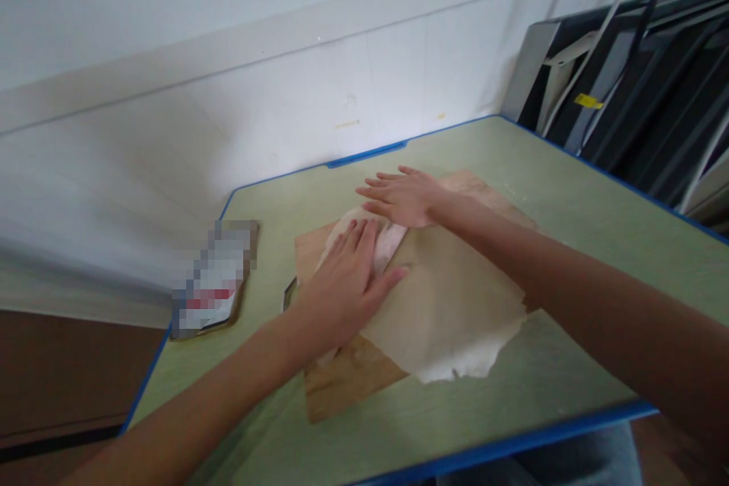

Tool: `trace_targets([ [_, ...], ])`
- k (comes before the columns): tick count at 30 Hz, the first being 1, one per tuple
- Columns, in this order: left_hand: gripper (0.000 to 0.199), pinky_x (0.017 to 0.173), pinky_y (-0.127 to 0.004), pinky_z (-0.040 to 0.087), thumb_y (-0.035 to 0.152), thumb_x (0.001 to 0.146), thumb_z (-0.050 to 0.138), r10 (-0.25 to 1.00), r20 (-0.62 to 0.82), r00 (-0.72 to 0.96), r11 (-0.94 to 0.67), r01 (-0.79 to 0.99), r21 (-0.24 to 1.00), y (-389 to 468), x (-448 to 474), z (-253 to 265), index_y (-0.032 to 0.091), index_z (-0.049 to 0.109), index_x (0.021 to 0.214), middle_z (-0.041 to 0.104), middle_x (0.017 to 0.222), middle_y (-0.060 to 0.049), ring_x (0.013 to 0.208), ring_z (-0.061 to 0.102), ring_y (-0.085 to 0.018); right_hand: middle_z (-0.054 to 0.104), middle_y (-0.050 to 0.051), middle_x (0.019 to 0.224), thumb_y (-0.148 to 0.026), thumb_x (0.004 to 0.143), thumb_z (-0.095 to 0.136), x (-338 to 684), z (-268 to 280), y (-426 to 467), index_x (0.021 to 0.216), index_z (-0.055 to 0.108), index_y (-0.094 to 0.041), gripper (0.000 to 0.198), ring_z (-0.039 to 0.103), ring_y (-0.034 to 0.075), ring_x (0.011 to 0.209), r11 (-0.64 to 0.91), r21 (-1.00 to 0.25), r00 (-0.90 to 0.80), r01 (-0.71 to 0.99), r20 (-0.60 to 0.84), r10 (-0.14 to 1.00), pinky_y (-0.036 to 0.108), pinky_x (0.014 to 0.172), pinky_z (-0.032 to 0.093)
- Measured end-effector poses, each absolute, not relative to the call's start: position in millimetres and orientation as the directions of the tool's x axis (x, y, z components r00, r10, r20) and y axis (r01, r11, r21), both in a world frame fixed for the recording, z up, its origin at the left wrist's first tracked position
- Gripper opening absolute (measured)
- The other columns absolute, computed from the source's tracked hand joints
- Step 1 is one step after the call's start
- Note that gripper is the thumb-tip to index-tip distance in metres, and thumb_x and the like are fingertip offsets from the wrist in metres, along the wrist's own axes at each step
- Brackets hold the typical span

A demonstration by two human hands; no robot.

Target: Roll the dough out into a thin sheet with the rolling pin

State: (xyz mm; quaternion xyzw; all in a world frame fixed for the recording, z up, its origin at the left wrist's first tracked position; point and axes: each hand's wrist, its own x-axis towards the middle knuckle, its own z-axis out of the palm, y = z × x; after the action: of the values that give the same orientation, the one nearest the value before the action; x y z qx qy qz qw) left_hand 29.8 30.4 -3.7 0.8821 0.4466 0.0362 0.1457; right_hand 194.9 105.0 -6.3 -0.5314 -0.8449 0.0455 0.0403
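Observation:
A wide, thin sheet of pale dough [449, 311] lies over a wooden board [358, 380], and its ragged near edge hangs past the board. Across the sheet runs a rolled, floury ridge [388, 247]; whether a rolling pin is inside it cannot be seen. My left hand [347, 273] rests flat on the near part of this ridge, thumb spread to the right. Farther back, my right hand [402, 196] is stretched out with fingers apart, its palm over or on the far part of the ridge. Both hands hide parts of the dough.
The board sits on a green table [569, 190] with a blue edge. At the left stands a blurred-out, box-like item [216, 281]. A white wall [342, 83] rises behind, and dark panels with cables [666, 83] lean at the right. Flour specks dot the tabletop.

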Motion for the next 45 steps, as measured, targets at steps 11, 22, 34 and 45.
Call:
trace_targets([
  [11,0.076,0.115,-0.047,0.014,0.056,0.090,0.019,0.865,-0.104,0.491,-0.436,0.837,0.329,33,24,-1,0.001,0.028,0.142,0.018,0.153,-0.018,0.143,0.010,-0.028,0.028,0.009,0.152,-0.053,0.094,0.022,187,-5,113,0.144,0.035,-0.019,0.061,0.024,0.025,0.139,0.429,-0.114,-0.430,0.896,0.014,0.903,0.043,0.113,0.019],
  [22,0.090,0.114,-0.052,0.019,0.055,0.083,0.050,0.686,0.058,0.725,-0.712,0.654,0.255,3,44,-10,0.003,0.010,0.145,0.014,0.153,-0.024,0.143,0.007,-0.032,0.041,0.010,0.145,-0.035,0.096,0.021,230,-15,71,0.136,0.047,-0.015,0.051,0.036,0.022,0.134,0.510,-0.034,-0.501,0.859,0.147,0.853,0.045,0.108,0.028],
  [34,0.079,0.115,-0.049,0.014,0.060,0.086,0.036,0.835,-0.069,0.546,-0.481,0.784,0.392,37,24,-4,0.008,0.023,0.143,0.018,0.154,-0.018,0.143,0.013,-0.028,0.037,0.008,0.148,-0.045,0.094,0.026,192,-7,109,0.141,0.039,-0.021,0.055,0.034,0.023,0.135,0.413,-0.136,-0.410,0.901,0.050,0.911,0.043,0.110,0.025],
  [45,0.063,0.114,-0.046,0.022,0.049,0.091,0.035,0.822,0.010,0.569,-0.519,0.742,0.425,24,34,-6,0.006,0.032,0.137,0.030,0.149,-0.019,0.140,0.023,-0.027,0.036,0.009,0.148,-0.049,0.094,0.026,197,-8,105,0.141,0.040,-0.019,0.058,0.032,0.026,0.136,0.438,-0.099,-0.433,0.894,0.071,0.899,0.045,0.111,0.021],
])
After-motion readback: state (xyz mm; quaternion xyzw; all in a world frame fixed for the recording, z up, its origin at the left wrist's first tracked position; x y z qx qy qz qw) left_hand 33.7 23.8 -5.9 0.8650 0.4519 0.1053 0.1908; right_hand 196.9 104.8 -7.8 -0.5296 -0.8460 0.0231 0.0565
